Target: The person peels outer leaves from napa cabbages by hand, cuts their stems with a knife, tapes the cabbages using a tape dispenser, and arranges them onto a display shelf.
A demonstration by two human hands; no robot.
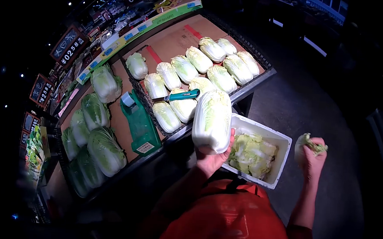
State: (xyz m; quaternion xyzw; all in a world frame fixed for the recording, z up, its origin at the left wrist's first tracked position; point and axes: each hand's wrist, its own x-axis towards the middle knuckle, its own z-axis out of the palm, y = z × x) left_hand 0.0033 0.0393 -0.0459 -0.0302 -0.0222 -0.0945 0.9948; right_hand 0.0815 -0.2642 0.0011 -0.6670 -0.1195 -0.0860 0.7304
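My left hand [215, 159] is wrapped round the base of a large napa cabbage [212, 118] and holds it upright in front of me. Out to the right, my right hand [314, 157] is closed on a torn cabbage leaf [302, 150], pale with a crumpled green edge. Below and between the hands stands a white foam box [284, 158] with loose cabbage leaves [253, 156] in it. Just left of the held cabbage, a green-handled knife [184, 95] lies across the cabbages on the display.
Several trimmed napa cabbages [183, 69] lie on the sloping display stand [172, 37]. Leafier, greener cabbages [106, 151] fill its left side. Between the groups sits a green tape dispenser [140, 125]. Price signs [69, 46] line the far left; dark floor [327, 198] lies at right.
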